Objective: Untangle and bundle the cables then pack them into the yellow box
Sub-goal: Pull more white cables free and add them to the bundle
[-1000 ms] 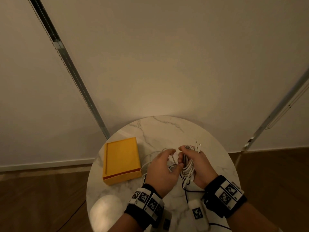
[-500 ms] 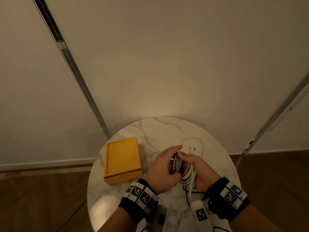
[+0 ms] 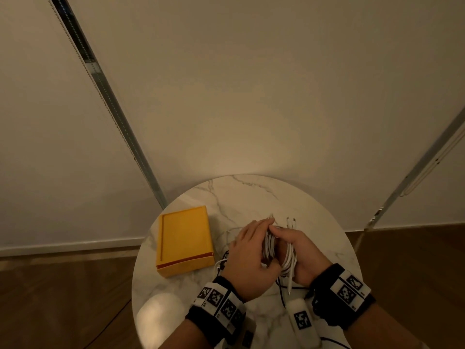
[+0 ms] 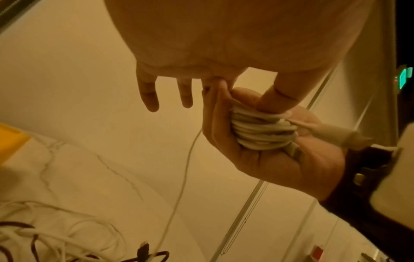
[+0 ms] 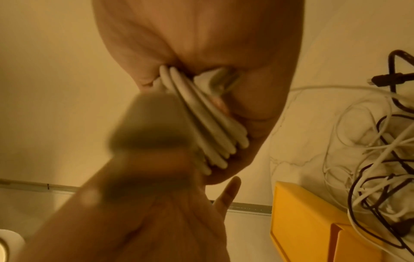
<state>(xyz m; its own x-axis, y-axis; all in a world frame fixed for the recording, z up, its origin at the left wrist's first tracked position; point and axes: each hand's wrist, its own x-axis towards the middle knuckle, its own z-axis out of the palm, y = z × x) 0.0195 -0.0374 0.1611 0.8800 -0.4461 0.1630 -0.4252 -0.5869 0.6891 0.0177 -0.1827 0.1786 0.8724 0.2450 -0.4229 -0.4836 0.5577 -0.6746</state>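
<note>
A white cable coil sits in my right hand, whose fingers curl round it; the loops show plainly. My left hand lies against the coil with straight fingers, its thumb pressing the top loop. Two connector ends stick out past the hands. A thin white strand hangs from the coil to the table. The yellow box lies flat to the left of the hands.
A tangle of white and black cables lies on the round marble table under and left of the hands. A white tagged device rests at the front edge. A wall stands right behind the table.
The loose loop lying on the far side of the table has been drawn into the coil. My left hand has swung over the coil's top, and both hands have closed together.
</note>
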